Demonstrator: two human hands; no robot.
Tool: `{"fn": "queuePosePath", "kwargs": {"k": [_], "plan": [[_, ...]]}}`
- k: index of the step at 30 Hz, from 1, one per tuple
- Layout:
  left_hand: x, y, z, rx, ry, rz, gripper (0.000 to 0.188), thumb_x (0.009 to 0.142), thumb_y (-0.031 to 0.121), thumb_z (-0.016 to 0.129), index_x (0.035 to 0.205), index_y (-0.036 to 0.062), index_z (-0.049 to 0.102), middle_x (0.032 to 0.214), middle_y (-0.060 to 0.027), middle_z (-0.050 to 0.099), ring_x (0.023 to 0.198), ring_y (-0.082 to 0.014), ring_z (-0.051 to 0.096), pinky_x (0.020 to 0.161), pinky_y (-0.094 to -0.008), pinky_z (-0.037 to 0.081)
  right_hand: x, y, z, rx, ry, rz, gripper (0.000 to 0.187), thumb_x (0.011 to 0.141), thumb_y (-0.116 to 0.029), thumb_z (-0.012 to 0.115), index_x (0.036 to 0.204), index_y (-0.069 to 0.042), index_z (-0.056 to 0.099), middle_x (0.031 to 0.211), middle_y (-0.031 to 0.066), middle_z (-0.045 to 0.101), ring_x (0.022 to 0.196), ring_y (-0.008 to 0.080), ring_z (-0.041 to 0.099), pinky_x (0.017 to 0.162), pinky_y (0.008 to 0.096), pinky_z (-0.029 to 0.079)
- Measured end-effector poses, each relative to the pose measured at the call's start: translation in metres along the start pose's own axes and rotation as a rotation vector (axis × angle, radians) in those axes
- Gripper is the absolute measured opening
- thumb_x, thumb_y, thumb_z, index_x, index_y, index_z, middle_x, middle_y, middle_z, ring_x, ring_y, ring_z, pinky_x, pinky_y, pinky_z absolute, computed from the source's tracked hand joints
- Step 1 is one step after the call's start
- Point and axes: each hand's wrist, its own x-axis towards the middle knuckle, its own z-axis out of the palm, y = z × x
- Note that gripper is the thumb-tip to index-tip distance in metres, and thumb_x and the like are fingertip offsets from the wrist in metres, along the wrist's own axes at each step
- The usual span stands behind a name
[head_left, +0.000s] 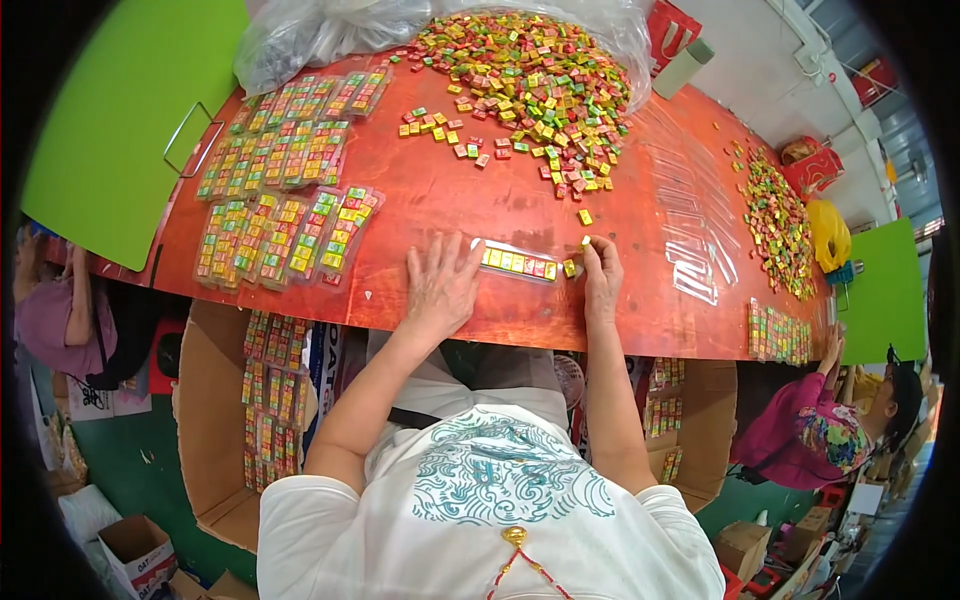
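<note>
A narrow clear plastic tray (508, 272) lies on the red table before me, with a row of small yellow and red boxes (517, 262) in it. My left hand (443, 285) rests flat at the tray's left end, its fingers spread and the fingertips by the rim. Beyond the other end, my right hand (602, 280) pinches a small yellow box (586, 241) between thumb and fingers, partly hidden by them. Another small yellow box (570, 267) sits just off the tray's right end, near that hand. One more loose yellow box (585, 217) lies farther back.
A big heap of small coloured boxes (540, 90) covers the far table. Filled clear trays (285, 235) stand in rows at left; nested unfilled trays (690, 230) lie at right. Cardboard cartons (215, 420) with filled packs sit below the edge. Co-workers (830, 430) are at both sides.
</note>
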Motion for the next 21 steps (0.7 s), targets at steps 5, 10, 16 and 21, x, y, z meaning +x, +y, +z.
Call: {"fn": "queuePosePath", "kwargs": {"k": [5,10,16,21], "plan": [[0.030,0.027,0.010,0.003,-0.085,0.237,0.058,0.090,0.025,0.059,0.145,0.0116,0.047,0.145,-0.0198,0.043,0.138,-0.0404,0.036,0.105,-0.0692,0.026,0.000,0.001,0.001,-0.197,0.005,0.014,0.019,0.098,-0.013,0.062,0.111,0.001,0.063,0.100,0.0060,0.065,0.086,0.0126,0.063,0.079,0.0272,0.051],[0.042,0.041,0.022,-0.049,-0.115,0.275,0.052,0.088,0.021,0.057,0.138,0.0055,0.053,0.134,-0.0215,0.050,0.125,-0.0393,0.046,0.104,-0.0666,0.031,0.002,0.016,-0.005,-0.195,-0.028,-0.079,0.017,0.098,-0.011,0.061,0.111,0.000,0.063,0.098,0.0042,0.064,0.090,0.0115,0.060,0.081,0.0267,0.050],[0.028,0.021,-0.002,-0.076,0.081,0.250,0.048,0.085,0.014,0.059,0.131,0.0041,0.056,0.101,-0.0126,0.055,0.095,-0.0300,0.054,0.081,-0.0454,0.041,0.002,0.020,-0.011,-0.156,-0.066,-0.005,0.016,0.099,-0.012,0.060,0.111,-0.001,0.062,0.099,0.0036,0.064,0.089,0.0111,0.060,0.079,0.0266,0.050],[0.016,-0.021,-0.046,0.017,0.225,0.104,0.046,0.086,0.013,0.059,0.132,0.0055,0.056,0.098,-0.0114,0.055,0.092,-0.0296,0.055,0.082,-0.0437,0.042,0.005,0.028,-0.015,-0.163,-0.090,0.016,0.015,0.098,-0.010,0.060,0.111,-0.001,0.062,0.099,0.0035,0.064,0.090,0.0111,0.059,0.081,0.0264,0.050]]}}
